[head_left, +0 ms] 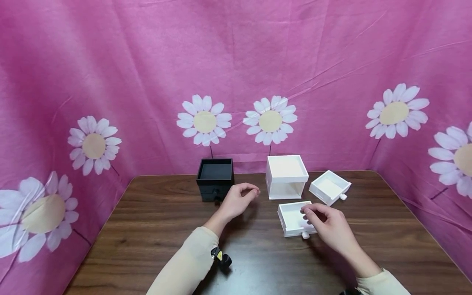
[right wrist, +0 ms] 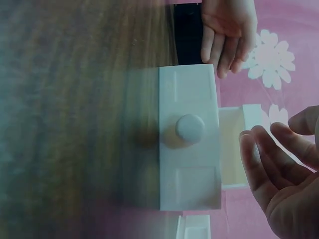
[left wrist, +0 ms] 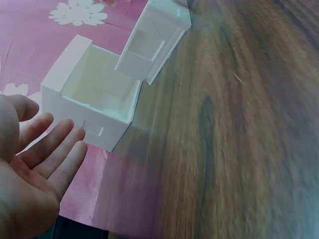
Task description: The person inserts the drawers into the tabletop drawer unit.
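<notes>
While the wooden surface (head_left: 155, 229) is occupied by an open-fronted white cabinet (head_left: 287, 179), a separate white drawer (head_left: 293, 219) is set just before it, overhung by the right hand (head_left: 333, 230). Nothing is gripped by that or the left hand (head_left: 237, 200), their fingers (right wrist: 256, 164) being loosely parted; drawer handling is apparently in hand, and a pinch on the knob (right wrist: 190, 128) seems called for.

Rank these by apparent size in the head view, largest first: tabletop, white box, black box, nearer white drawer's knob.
1. Tabletop
2. White box and black box: too alike to rank
3. Knob of the nearer white drawer
</notes>
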`<state>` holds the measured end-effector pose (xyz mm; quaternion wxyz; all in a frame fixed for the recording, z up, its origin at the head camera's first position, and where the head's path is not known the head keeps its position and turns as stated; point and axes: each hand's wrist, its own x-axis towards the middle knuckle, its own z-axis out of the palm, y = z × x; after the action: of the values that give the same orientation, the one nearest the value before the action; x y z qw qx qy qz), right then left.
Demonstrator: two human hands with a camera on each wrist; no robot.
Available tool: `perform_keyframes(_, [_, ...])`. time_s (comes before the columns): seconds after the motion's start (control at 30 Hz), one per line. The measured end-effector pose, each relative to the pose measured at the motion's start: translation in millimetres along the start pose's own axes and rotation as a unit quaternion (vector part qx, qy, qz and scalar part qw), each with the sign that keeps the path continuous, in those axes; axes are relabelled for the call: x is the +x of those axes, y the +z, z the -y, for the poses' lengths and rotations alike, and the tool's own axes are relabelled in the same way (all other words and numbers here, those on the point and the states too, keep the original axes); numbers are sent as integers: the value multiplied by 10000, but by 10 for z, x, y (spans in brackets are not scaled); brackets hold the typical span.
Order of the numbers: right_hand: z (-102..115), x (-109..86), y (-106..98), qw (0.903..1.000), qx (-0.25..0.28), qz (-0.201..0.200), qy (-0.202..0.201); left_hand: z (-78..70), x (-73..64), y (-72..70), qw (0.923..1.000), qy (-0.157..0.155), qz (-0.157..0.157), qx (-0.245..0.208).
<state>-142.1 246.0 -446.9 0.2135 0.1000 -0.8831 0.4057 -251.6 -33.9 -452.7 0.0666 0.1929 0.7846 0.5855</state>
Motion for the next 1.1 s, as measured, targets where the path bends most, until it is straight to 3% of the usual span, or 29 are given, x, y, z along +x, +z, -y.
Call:
perform_keyframes(0.37, [-48, -148, -75, 9994, -151, -199, 225, 26, 170, 133, 9968, 115, -496, -612])
perform_keyframes(0.8, [-151, -321, -145, 9959, -394, -43, 816, -16, 318, 220, 9928, 5, -999, -659])
perform_keyframes(1.1, [-154, -408, -178, 9901, -378, 311, 1313, -38, 428, 346, 9890, -55, -1424, -404])
